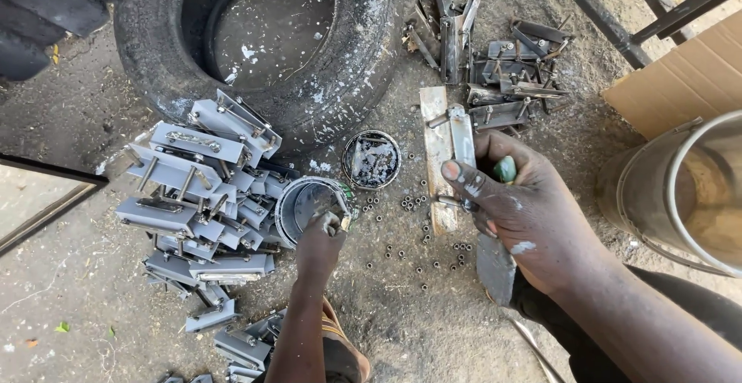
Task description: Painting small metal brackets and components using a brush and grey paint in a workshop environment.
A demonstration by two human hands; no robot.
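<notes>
1. Many grey painted latches lie piled at left, below a tyre.
2. Left hand pinches the rim of an open paint tin, fingers curled together.
3. Small nuts dot the ground.
4. Right hand grips a bare latch over a wood strip, fingers closed.

Bright, even daylight falls from above on the dusty grey ground, casting only short soft shadows, with pale glare on the curved metal drum at right, perhaps slightly blurred, and mild wide-angle stretching toward the edges.
</notes>
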